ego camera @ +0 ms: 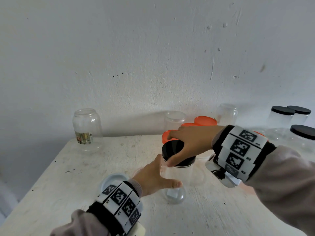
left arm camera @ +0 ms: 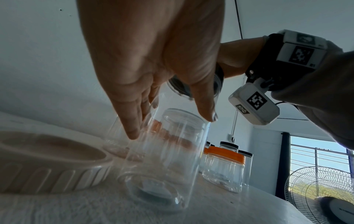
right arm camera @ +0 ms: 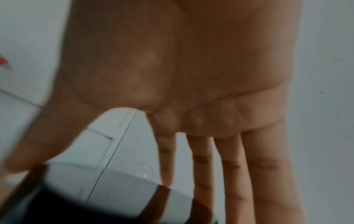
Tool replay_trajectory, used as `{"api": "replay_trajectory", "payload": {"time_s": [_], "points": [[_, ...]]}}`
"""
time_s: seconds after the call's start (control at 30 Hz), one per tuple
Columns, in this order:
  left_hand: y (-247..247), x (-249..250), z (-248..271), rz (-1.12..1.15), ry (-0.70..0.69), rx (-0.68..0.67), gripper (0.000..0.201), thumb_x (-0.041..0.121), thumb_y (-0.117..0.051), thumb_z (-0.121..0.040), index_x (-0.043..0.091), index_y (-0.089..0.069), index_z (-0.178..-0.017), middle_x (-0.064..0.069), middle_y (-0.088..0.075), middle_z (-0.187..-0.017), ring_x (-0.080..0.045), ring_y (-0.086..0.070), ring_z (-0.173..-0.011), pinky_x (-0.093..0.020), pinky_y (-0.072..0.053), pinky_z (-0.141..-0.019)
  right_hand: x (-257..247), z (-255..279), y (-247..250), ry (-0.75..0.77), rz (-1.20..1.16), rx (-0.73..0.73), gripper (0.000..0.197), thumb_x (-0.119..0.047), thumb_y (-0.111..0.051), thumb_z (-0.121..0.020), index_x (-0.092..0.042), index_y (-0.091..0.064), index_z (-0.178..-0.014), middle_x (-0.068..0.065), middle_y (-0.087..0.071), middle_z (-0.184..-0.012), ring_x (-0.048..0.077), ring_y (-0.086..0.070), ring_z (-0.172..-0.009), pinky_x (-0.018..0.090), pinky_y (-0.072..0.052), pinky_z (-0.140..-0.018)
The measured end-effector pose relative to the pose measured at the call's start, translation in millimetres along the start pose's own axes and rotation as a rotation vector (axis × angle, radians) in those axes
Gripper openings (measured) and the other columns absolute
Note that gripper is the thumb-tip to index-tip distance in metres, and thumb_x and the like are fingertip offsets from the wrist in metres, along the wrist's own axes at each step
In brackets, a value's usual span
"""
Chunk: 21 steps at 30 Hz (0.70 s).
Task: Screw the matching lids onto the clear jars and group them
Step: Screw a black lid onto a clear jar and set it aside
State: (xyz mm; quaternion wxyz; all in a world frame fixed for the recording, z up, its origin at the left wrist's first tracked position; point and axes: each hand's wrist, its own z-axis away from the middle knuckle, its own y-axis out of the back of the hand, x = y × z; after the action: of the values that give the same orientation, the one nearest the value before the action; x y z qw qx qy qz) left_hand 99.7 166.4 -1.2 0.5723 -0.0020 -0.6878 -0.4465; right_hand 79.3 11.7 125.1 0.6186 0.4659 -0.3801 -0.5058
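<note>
A tall clear jar (ego camera: 180,178) stands upright in the middle of the white table (ego camera: 76,167) with a black lid (ego camera: 172,148) on its mouth. My right hand (ego camera: 177,150) reaches in from the right and grips that lid, thumb on the near rim and fingers over the far rim. My left hand (ego camera: 163,174) holds the jar body between thumb and fingers. The left wrist view has the jar (left arm camera: 162,166) between my thumb and fingers (left arm camera: 134,130). The blurred right wrist view shows my right hand (right arm camera: 91,174) spread over the lid (right arm camera: 76,204).
A white lid (ego camera: 114,180) lies by my left wrist. Orange lids (ego camera: 205,120) lie behind the jar. Open clear jars stand at the back: a labelled one (ego camera: 87,128) and another (ego camera: 174,120). Black-lidded jars (ego camera: 283,116) stand grouped at the far right. The wall is close behind.
</note>
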Motion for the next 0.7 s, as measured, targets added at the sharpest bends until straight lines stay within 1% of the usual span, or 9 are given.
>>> {"api": "replay_trajectory", "payload": {"time_s": [0.07,0.13,0.2,0.3,0.4,0.47,0.53,0.6,0.7], "points": [[-1,-1,0,-0.006,-0.001,0.006,0.103,0.056,-0.076,-0.069,0.031,-0.014,-0.146,0.008,-0.039,-0.146,-0.014,-0.042,-0.133,-0.037,-0.040,-0.107,3,2,5,0.051,-0.024,-0.093,0.087,-0.062,-0.073,-0.066,-0.049,-0.027,-0.138,-0.015,-0.038,-0.127,0.016,-0.039,-0.123,0.040,-0.040,-0.101],[-1,-1,0,0.003,-0.016,0.011,0.104,0.055,-0.077,-0.068,0.031,-0.013,-0.147,0.008,-0.037,-0.149,-0.013,-0.040,-0.134,-0.032,-0.036,-0.109,4,3,8,0.097,-0.024,-0.118,0.084,-0.050,-0.077,-0.068,-0.054,-0.029,-0.137,-0.018,-0.035,-0.133,0.015,-0.035,-0.129,0.042,-0.038,-0.104],[-1,-1,0,0.015,-0.023,0.009,0.103,0.055,-0.077,-0.068,0.031,-0.014,-0.147,0.007,-0.036,-0.150,-0.012,-0.039,-0.135,-0.032,-0.035,-0.111,4,2,8,0.109,-0.021,-0.096,0.078,-0.053,-0.076,-0.068,-0.053,-0.033,-0.135,-0.019,-0.037,-0.130,0.013,-0.037,-0.126,0.041,-0.039,-0.103],[-1,-2,0,0.009,-0.008,-0.001,0.105,0.060,-0.076,-0.065,0.031,-0.016,-0.146,0.007,-0.039,-0.148,-0.014,-0.039,-0.135,-0.040,-0.038,-0.109,2,1,4,0.056,-0.004,-0.036,0.071,-0.072,-0.067,-0.064,-0.046,-0.042,-0.126,-0.015,-0.045,-0.117,0.014,-0.049,-0.112,0.038,-0.046,-0.094],[0,-2,0,0.002,0.003,-0.010,0.107,0.065,-0.074,-0.061,0.031,-0.017,-0.145,0.007,-0.040,-0.147,-0.016,-0.039,-0.135,-0.042,-0.038,-0.109,-3,-1,-1,-0.005,0.025,0.016,0.076,-0.083,-0.057,-0.061,-0.036,-0.045,-0.120,-0.010,-0.049,-0.104,0.018,-0.057,-0.098,0.038,-0.052,-0.085],[0,-1,0,0.012,0.007,-0.006,0.106,0.062,-0.076,-0.064,0.031,-0.017,-0.146,0.007,-0.040,-0.147,-0.016,-0.040,-0.135,-0.042,-0.038,-0.109,-3,-1,2,-0.006,0.025,-0.013,0.078,-0.079,-0.061,-0.063,-0.038,-0.042,-0.126,-0.010,-0.048,-0.110,0.017,-0.054,-0.106,0.038,-0.049,-0.090],[-1,-1,0,0.019,0.006,0.001,0.104,0.058,-0.077,-0.066,0.030,-0.016,-0.146,0.006,-0.039,-0.148,-0.015,-0.039,-0.135,-0.041,-0.036,-0.111,-1,2,7,0.042,0.001,-0.087,0.080,-0.065,-0.072,-0.066,-0.047,-0.033,-0.134,-0.013,-0.042,-0.125,0.015,-0.043,-0.120,0.040,-0.043,-0.099],[-2,-1,0,0.023,0.001,0.003,0.104,0.056,-0.077,-0.067,0.030,-0.015,-0.147,0.006,-0.037,-0.149,-0.014,-0.039,-0.135,-0.038,-0.035,-0.112,0,4,11,0.100,-0.023,-0.128,0.080,-0.051,-0.076,-0.068,-0.053,-0.032,-0.135,-0.018,-0.037,-0.131,0.013,-0.037,-0.125,0.041,-0.040,-0.102],[-2,-2,0,0.027,0.002,0.007,0.104,0.057,-0.077,-0.066,0.030,-0.016,-0.146,0.007,-0.038,-0.149,-0.013,-0.039,-0.135,-0.039,-0.035,-0.112,1,4,11,0.105,-0.041,-0.096,0.071,-0.058,-0.073,-0.068,-0.052,-0.039,-0.130,-0.019,-0.041,-0.127,0.011,-0.042,-0.120,0.038,-0.042,-0.099]]}}
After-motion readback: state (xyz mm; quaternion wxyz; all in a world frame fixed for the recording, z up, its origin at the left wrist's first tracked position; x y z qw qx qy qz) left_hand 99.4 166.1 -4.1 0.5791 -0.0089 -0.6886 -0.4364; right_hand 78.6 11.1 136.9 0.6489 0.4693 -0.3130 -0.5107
